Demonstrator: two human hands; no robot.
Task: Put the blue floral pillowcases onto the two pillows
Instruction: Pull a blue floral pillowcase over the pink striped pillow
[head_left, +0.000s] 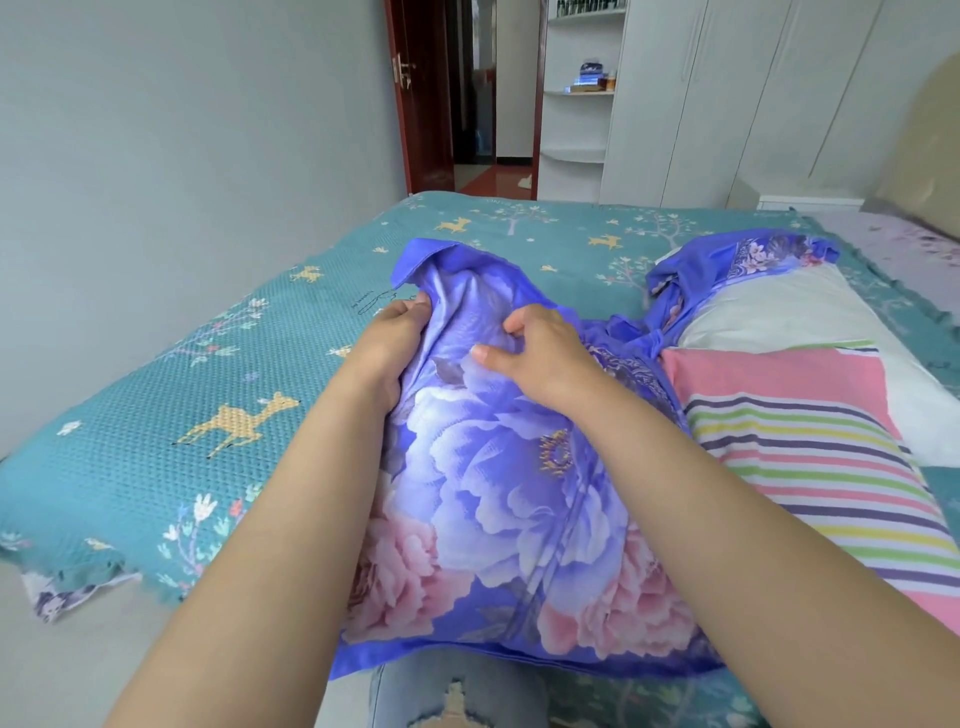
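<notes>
Head view looks down on a blue floral pillowcase (519, 493), printed with large violet and pink blooms, lying plump at the near edge of the bed (156, 415); it seems to have a pillow already inside, though no filling shows. Its far, open end is loose and rumpled. The left hand (387, 340) has that loose cloth bunched in curled fingers at the case's left side, near the folded-over blue hem. The right hand (540, 345) rests on top of the case, fingers bent and thumb stretched out, gathering a small fold of the fabric.

Just to the right, touching the first case, lies a second pillow (800, 415) in a white, pink and striped cover, uncovered along most of its length. A second blue floral pillowcase (727, 265) is crumpled over its far end.

Both pillows sit on a teal bedspread (249, 364) patterned with deer and small trees. Beyond the bed stand a white wardrobe (727, 104), white corner shelves (576, 93) and an open dark red door (415, 93). A knee in ripped jeans (452, 696) shows below.
</notes>
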